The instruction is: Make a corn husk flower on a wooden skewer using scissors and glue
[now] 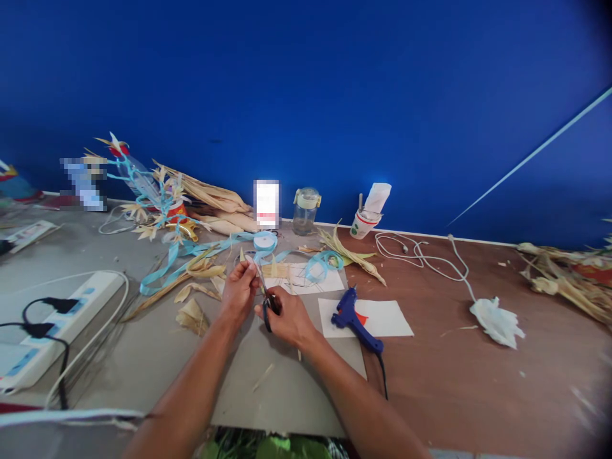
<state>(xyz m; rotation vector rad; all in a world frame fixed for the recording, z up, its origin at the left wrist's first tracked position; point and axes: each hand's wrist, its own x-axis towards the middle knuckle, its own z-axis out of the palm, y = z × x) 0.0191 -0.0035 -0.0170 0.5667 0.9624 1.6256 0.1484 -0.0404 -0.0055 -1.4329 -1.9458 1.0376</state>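
Observation:
My right hand (pixel 291 317) is closed round the dark handles of a pair of scissors (pixel 268 320). Their blades point up and away, toward the fingertips of my left hand (pixel 239 290). Those fingers pinch a small pale piece of corn husk (pixel 242 255), whose tip sticks up above them; its lower part is hidden. Whether the blades touch the husk I cannot tell. Just beyond the hands, blue ribbon (pixel 282 256) trails from a ribbon roll (pixel 264 240) across white paper (pixel 329 279). Right of my right hand, a blue glue gun (pixel 351 312) lies on a white card (pixel 392 319).
A power strip (pixel 90 306) with black plugs lies at left. Behind stand a ribbon-wrapped bottle (pixel 138 178), dried corn husks (pixel 210 194), a lidded jar (pixel 306 210) and a paper cup (pixel 364 224). A white cable (pixel 421 258) and crumpled plastic (pixel 497 322) are at right.

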